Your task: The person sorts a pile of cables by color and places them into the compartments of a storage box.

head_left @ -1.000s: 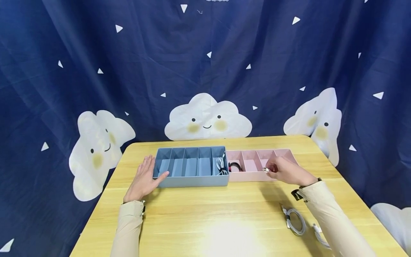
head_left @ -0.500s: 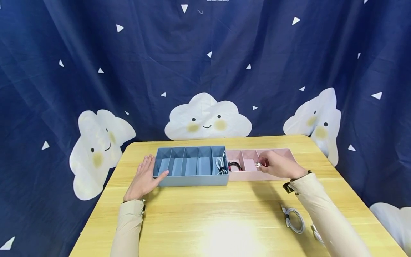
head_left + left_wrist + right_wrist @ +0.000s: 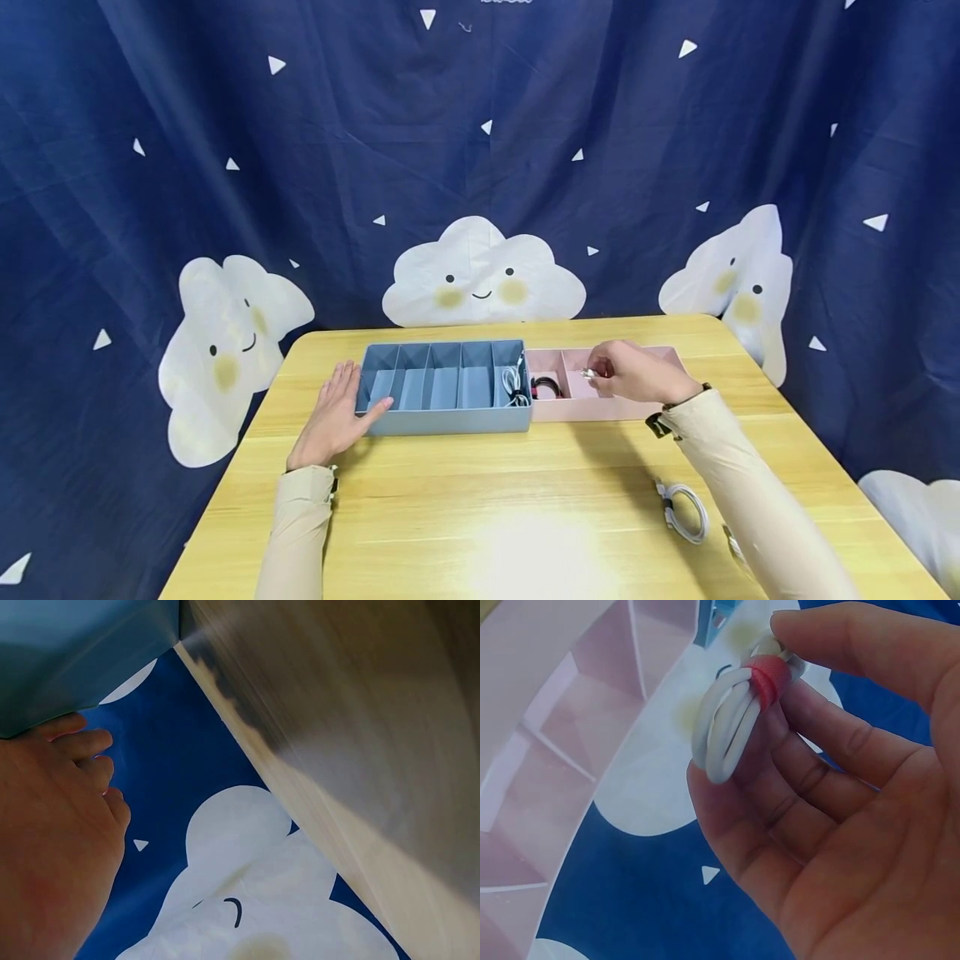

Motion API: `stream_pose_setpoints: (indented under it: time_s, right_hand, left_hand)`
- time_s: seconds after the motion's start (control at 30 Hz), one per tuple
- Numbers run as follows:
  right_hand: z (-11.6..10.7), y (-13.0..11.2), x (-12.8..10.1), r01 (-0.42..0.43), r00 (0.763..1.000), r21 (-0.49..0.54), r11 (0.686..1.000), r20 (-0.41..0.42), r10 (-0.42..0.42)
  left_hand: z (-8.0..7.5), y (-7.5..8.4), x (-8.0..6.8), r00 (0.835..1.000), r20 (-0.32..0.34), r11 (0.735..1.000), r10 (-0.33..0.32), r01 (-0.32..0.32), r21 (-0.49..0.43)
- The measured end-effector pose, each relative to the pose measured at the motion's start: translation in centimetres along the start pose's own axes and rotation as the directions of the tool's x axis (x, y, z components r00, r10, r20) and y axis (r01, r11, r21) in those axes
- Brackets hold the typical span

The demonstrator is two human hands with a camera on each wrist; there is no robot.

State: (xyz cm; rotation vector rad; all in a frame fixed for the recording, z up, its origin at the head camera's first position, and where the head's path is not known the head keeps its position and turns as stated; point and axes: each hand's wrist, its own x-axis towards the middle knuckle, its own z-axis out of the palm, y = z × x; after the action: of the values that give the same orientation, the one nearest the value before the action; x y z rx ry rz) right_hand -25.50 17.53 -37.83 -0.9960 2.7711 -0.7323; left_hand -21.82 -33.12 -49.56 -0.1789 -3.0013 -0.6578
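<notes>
My right hand [image 3: 637, 375] pinches a coiled white cable [image 3: 731, 724] bound with a red strap. It holds the cable over the pink divided tray [image 3: 577, 410], by the second compartment from the left. My left hand [image 3: 333, 421] rests at the left end of the blue divided box [image 3: 450, 422], fingers along its side and thumb on the front rim. In the right end compartment of that box sits a white cable [image 3: 513, 383] with a dark tie. A black cable [image 3: 547, 385] with red parts lies in the pink tray's leftmost compartment.
On the wooden table [image 3: 450, 508], a coiled light cable [image 3: 686, 512] with a black tie lies at the front right. Another light cable [image 3: 735, 546] is partly hidden beside the right sleeve. A blue curtain [image 3: 337, 167] with cloud faces hangs behind the table.
My right hand has moved left along the pink tray, carrying the white cable from the right-hand compartments to the second one from the left. The left hand has stayed in place.
</notes>
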Motion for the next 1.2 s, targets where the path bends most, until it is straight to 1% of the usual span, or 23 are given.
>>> stream_pose_setpoints:
  time_s: [0.27, 0.57, 0.8, 1.0, 1.2]
  right_hand:
    - [-0.2, -0.7, 0.9, -0.041, 0.998, 0.033, 0.999, 0.044, 0.039]
    - [-0.1, -1.1, 1.9, -0.014, 0.999, 0.016, 1.000, 0.031, 0.014]
    - [0.1, -1.1, 2.9, 0.022, 1.000, -0.020, 1.000, -0.008, -0.022]
    - [0.1, -1.5, 3.4, 0.019, 1.000, -0.029, 0.999, 0.000, -0.019]
    - [0.0, -2.0, 3.6, 0.019, 1.000, -0.023, 1.000, 0.010, -0.018]
  left_hand:
    - [-0.1, 0.0, -0.1, 1.000, 0.004, 1.000, 0.000, 0.000, 0.000]
    - [-0.1, -0.1, 0.0, 1.000, 0.007, 1.000, -0.005, 0.005, 0.003]
    - [0.0, 0.0, 0.0, 1.000, -0.004, 1.000, -0.010, 0.010, 0.011]
    - [0.0, 0.1, -0.1, 1.000, -0.007, 1.000, -0.009, 0.009, 0.007]
    - [-0.1, 0.1, 0.0, 1.000, 0.008, 1.000, -0.015, 0.015, 0.005]
